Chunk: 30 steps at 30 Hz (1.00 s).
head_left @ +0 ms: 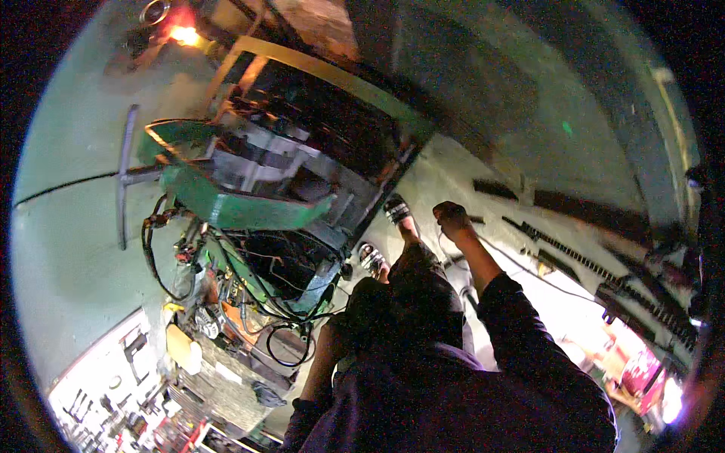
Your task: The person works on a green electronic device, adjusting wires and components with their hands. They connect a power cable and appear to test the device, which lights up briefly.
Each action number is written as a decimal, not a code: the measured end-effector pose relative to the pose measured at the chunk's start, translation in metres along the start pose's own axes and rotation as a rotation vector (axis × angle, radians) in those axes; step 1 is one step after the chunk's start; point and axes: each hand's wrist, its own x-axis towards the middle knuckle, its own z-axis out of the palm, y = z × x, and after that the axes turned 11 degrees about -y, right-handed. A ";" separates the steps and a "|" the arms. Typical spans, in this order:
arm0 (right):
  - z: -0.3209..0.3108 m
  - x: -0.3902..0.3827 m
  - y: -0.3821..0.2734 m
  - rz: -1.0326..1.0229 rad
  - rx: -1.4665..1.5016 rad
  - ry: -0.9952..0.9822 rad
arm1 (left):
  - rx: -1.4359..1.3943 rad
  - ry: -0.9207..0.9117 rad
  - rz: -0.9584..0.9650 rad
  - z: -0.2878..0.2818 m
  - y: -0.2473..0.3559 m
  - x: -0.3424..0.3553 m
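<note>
My right hand (453,218) is stretched out ahead of me over the pale floor, its fingers curled closed. A short dark bar shows just beside it; whether the hand holds this or the bar lies behind is unclear. My left hand (332,340) hangs low by my left side, its fingers lost in shadow against my dark clothes. Nearest to that hand are a looped black cable (291,355) and the green-framed machine (249,208) ahead on the left. Both my feet, in strapped sandals (396,210), stand beside the machine.
Tangled cables and hoses (219,249) hang off the machine's near side. A cluttered workbench (226,385) stands at lower left, below a tool board (113,377). Long toothed metal bars (566,249) lie on the right. A bright lamp (185,35) glows at far left.
</note>
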 end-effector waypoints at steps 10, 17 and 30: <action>0.271 -0.162 0.038 0.585 0.793 0.020 | 0.320 -0.185 -0.060 0.045 -0.034 0.038; 0.352 -0.200 0.115 0.570 0.387 -0.639 | 0.217 -0.204 -0.156 0.082 -0.044 0.067; 0.191 -0.056 0.146 0.733 0.215 -0.392 | 0.100 0.009 -0.207 0.159 -0.131 0.156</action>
